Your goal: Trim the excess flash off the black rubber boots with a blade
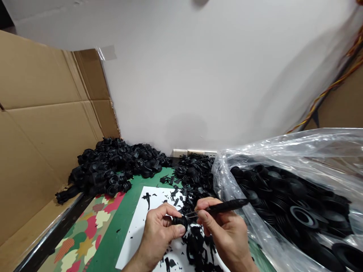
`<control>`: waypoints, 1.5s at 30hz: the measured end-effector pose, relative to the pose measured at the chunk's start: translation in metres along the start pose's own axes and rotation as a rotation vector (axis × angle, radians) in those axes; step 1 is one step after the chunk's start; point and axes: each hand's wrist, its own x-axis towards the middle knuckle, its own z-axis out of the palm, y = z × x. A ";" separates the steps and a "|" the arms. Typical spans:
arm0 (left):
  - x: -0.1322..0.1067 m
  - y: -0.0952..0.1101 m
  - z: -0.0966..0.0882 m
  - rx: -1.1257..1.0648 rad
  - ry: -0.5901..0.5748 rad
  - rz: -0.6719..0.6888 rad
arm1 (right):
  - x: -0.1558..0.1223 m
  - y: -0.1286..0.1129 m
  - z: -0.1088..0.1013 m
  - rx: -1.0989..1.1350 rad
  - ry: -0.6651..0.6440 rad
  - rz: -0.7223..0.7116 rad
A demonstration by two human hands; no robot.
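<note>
My left hand (160, 234) pinches a small ribbed black rubber part (179, 223) between thumb and fingers, low in the middle of the head view. In my right hand (224, 230) is a slim tool with a thick black handle (227, 206). Its thin metal end (191, 214) points left and meets the right side of the rubber part; the exact shape of the tip is too small to tell. Beneath both hands lies a white sheet (133, 230), strewn with black rubber scraps (198, 247).
Ribbed black rubber pieces (113, 162) are heaped at the back left, beside a cardboard box wall (51, 105). More black scraps (195, 170) pile up near wall sockets (180, 153). A clear plastic bag (227, 173) of black rubber parts (283, 196) stands right. The tabletop (110, 230) is green.
</note>
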 end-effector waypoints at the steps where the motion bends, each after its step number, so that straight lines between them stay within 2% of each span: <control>1: 0.000 0.001 0.000 0.009 -0.001 0.012 | -0.001 -0.001 0.001 0.006 -0.003 -0.004; 7: -0.001 0.012 0.003 0.030 -0.041 0.011 | -0.004 0.000 0.006 -0.007 0.001 -0.050; 14: -0.001 -0.001 0.000 0.022 -0.044 0.016 | -0.003 0.001 0.004 -0.106 -0.082 -0.184; 18: 0.001 -0.002 0.000 0.014 -0.041 0.024 | -0.003 0.004 0.006 -0.152 -0.059 -0.221; 22: 0.000 0.003 0.003 0.039 -0.024 0.021 | -0.007 0.010 0.011 -0.183 -0.034 -0.345; 27: -0.004 0.004 0.006 0.108 -0.033 0.084 | -0.009 0.003 0.011 -0.348 -0.158 -0.467; 28: -0.004 0.003 0.006 0.109 -0.045 0.086 | -0.007 0.001 0.010 -0.379 -0.149 -0.490; 30: -0.004 0.003 0.007 0.099 -0.052 0.075 | 0.000 -0.001 0.004 -0.397 -0.043 -0.507; 32: -0.004 0.003 0.006 0.076 -0.037 0.074 | 0.006 0.001 -0.002 -0.379 0.071 -0.460; 35: -0.002 0.002 0.004 0.040 -0.033 0.059 | 0.012 0.005 -0.010 -0.310 0.132 -0.295; 40: 0.000 -0.003 -0.001 0.018 -0.044 0.039 | 0.008 0.005 -0.009 -0.137 0.091 -0.076; 45: 0.001 -0.005 -0.002 0.031 -0.042 0.018 | 0.005 0.000 -0.003 -0.026 0.030 -0.037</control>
